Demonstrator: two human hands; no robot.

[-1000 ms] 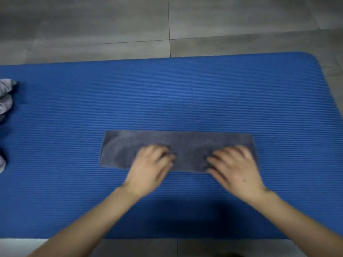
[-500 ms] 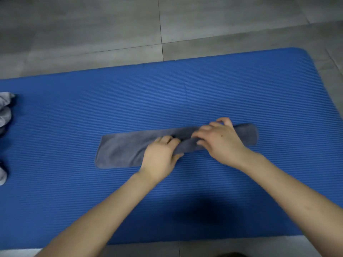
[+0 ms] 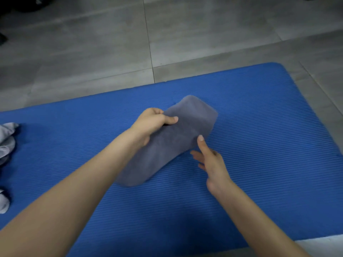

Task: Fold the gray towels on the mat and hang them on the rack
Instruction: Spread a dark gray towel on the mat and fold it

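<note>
At the far left edge, crumpled pale gray towels [image 3: 7, 143] lie on the blue mat [image 3: 269, 130], partly cut off by the frame. The ribbed mat spreads across a gray tiled floor [image 3: 92, 52], and its far right corner is rounded.

Toward the middle, the left hand [image 3: 152, 123] grips a folded gray towel [image 3: 174, 147]. Its fingers are curled round the towel's upper left edge and its thumb lies flat across the top face. The towel is a long, narrow folded strip. It slants from a low end near the person up to a high end further out and to the right, above the middle of the mat. I cannot tell whether the low end touches the mat.

Just right of the towel, the right hand [image 3: 210, 161] holds nothing. Its fingers are straight and slightly spread. The index fingertip [image 3: 200, 138] touches the towel's right edge, and the other fingers point toward the cloth.
</note>
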